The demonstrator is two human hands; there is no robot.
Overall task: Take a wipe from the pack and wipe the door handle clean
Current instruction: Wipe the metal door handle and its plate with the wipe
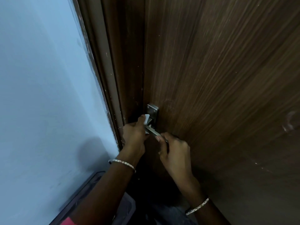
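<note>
At the door handle: its near end is being gripped by the right hand.
Left hand: a white wipe is being pinched against the lever's base.

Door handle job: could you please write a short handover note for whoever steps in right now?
Left hand: closed on the white wipe, pressing it against the door handle near its metal plate.
Right hand: gripping the free end of the lever, steadying it.
The wipe pack is not in view.
Done: wipe taken out, wiping under way at the plate end.
Left: wipe the rest of the lever, including the end under the right hand; how clean it is cannot be judged.
</note>
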